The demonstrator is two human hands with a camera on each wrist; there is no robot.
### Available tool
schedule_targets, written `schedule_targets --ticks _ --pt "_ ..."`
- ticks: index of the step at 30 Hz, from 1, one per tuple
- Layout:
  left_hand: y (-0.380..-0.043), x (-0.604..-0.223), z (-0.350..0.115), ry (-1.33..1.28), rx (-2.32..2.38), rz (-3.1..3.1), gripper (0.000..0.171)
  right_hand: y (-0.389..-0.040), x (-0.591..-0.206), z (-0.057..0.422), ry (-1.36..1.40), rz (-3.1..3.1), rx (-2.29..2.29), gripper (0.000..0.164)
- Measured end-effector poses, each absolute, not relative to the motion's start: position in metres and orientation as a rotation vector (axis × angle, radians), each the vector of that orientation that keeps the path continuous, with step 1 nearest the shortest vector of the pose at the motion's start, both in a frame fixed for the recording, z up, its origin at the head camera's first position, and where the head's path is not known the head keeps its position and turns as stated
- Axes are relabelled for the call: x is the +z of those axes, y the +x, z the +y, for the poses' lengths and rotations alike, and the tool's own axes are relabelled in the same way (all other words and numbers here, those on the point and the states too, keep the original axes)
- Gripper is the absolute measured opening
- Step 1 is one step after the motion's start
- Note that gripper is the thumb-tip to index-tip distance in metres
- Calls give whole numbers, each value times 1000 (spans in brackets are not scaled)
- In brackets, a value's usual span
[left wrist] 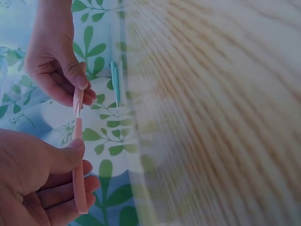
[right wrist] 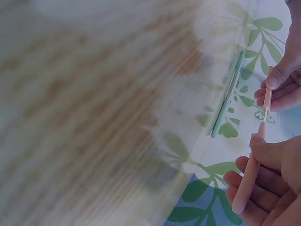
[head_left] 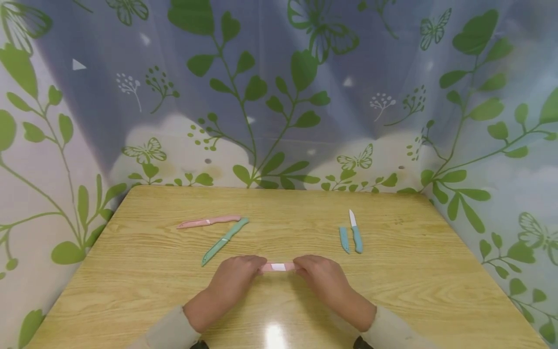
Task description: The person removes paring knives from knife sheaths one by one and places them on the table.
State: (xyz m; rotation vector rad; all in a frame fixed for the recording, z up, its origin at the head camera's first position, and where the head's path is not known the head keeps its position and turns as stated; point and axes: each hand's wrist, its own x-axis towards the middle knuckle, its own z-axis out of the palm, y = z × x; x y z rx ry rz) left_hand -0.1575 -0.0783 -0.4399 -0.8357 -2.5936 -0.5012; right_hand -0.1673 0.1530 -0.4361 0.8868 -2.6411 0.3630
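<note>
My left hand [head_left: 235, 278] pinches a pink knife sheath [left wrist: 79, 188] between thumb and fingers. Opposite it, my right hand [head_left: 326, 282] holds the handle [right wrist: 246, 184] of a pink paring knife. A short length of pale blade [head_left: 278, 267] shows between handle and sheath, the rest being hidden inside the sheath. Both pieces lie in one line, level from left to right, above the front middle of the table.
Left on the wooden table [head_left: 392, 291] lie a sheathed pink knife [head_left: 209, 221] and a sheathed green knife [head_left: 224, 240]. To the right, a bare blue knife [head_left: 356, 232] lies beside its blue sheath [head_left: 344, 239]. A leaf-patterned curtain [head_left: 270, 97] hangs behind.
</note>
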Motion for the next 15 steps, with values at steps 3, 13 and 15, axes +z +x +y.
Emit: schedule_targets --ticks 3,13,15 --pt "-157 -440 -78 -836 -496 -2599 7 -166 -435 154 872 -2656 366 20" --pt "-154 -443 -80 -806 -509 -2596 7 -165 -437 157 862 -2658 374 21" --pt "-155 -444 -80 -803 -517 -2596 6 -165 -437 158 862 -2659 374 21"
